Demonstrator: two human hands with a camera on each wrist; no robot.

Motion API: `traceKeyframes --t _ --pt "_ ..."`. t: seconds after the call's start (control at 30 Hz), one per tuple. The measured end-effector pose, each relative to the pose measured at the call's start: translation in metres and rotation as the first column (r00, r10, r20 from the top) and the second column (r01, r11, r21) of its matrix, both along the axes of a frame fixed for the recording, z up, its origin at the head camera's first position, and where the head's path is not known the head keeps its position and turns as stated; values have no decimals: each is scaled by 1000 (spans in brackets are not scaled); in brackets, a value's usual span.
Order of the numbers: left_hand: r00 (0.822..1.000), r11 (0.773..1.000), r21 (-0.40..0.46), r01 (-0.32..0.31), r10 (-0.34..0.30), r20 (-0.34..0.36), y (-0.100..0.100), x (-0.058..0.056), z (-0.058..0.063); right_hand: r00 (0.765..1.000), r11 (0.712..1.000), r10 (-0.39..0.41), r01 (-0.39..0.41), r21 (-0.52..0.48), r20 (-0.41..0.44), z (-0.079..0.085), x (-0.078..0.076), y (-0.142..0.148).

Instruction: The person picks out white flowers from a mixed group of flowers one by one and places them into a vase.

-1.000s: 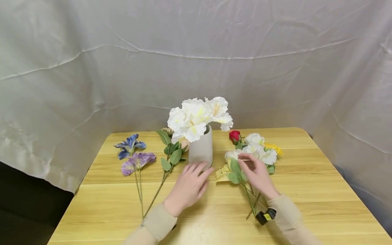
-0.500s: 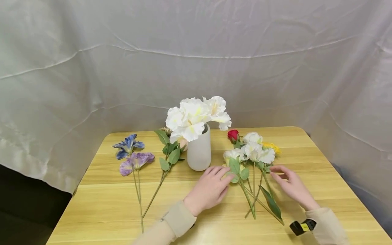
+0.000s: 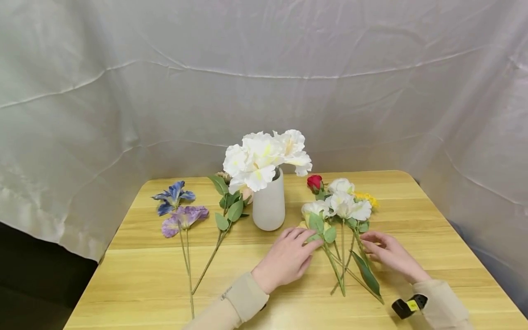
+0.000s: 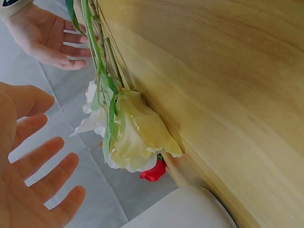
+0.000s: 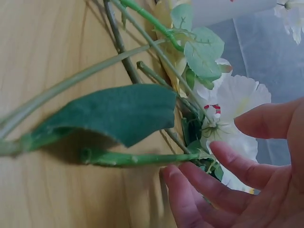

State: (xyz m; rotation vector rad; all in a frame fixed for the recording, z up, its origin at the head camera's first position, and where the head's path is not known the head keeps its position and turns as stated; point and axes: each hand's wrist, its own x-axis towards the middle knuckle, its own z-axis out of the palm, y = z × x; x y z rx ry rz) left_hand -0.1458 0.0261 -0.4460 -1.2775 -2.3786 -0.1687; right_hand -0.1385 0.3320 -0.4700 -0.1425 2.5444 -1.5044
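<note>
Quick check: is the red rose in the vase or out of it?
Out: in the head view, the red rose lies on the table to the right of the vase, beside the loose white blooms.

Two hands [image 3: 285,258] [image 3: 391,255], one vase [image 3: 269,207], one red flower [image 3: 315,182].

Green leaves [image 3: 316,223], red rose [image 3: 315,182], yellow table [image 3: 140,275] — wood-grained

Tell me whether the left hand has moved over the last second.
Yes. Judged against the white vase in the head view, the left hand has moved rightward, from the vase's base toward the green leaves.
</note>
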Motion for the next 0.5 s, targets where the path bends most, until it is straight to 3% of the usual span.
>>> traceKeyframes --t 0.23,0.5 --pt "1000 1000 13 -1 1 8 -1 0 -2 992 998 26 -18 -64 123 -1 -4 -1" --pt "1000 1000 13 -7 7 21 -3 0 -3 977 989 61 -31 -143 206 -4 -7 -4"
